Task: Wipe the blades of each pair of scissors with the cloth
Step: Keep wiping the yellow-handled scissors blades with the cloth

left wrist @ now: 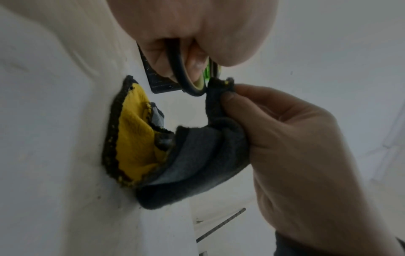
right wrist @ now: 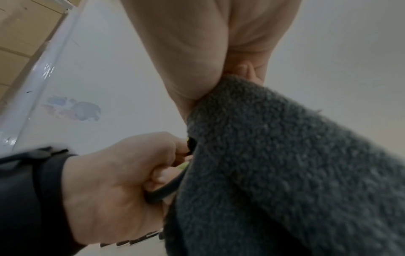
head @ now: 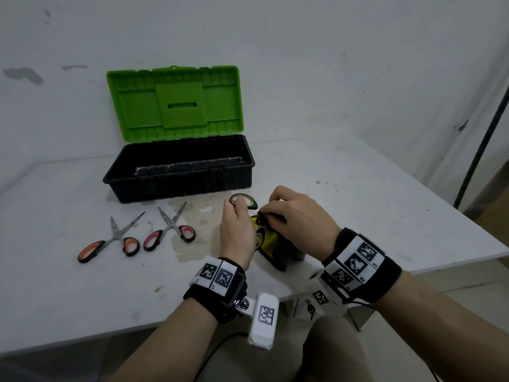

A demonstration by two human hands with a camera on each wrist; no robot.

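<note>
Green-and-black-handled scissors [head: 243,202], third pair, held just above the white table [head: 358,188] in front of the toolbox. Left hand [head: 237,230] grips one handle loop, thumb laid over the ring; the wrist views show fingers hooked through the black loop. Blades not visible: they run into the grey-and-yellow fleece cloth [left wrist: 192,147], which the right hand [head: 297,216] pinches closed around them, fingertips bunching the dark hem just beside the handle.

Step in hand, as I read it: wiping this pair's blades. To do it well, keep the left grip firm so the scissors do not twist, keep cloth between fingers and edge on both sides, and draw from pivot toward tip, never back against the edge. The loose yellow end trails on the table and could snag.

Cloth is thick and napped, grey one face, yellow the other, with a dark stitched border.

Left of the hands lie orange-handled scissors [head: 110,241] and pink-handled scissors [head: 170,230], both splayed open, blades dull and spotted; whether wiped already, cannot tell. Behind them stands an open black toolbox with green lid [head: 176,161]. Table surface stained near the pink pair.
</note>
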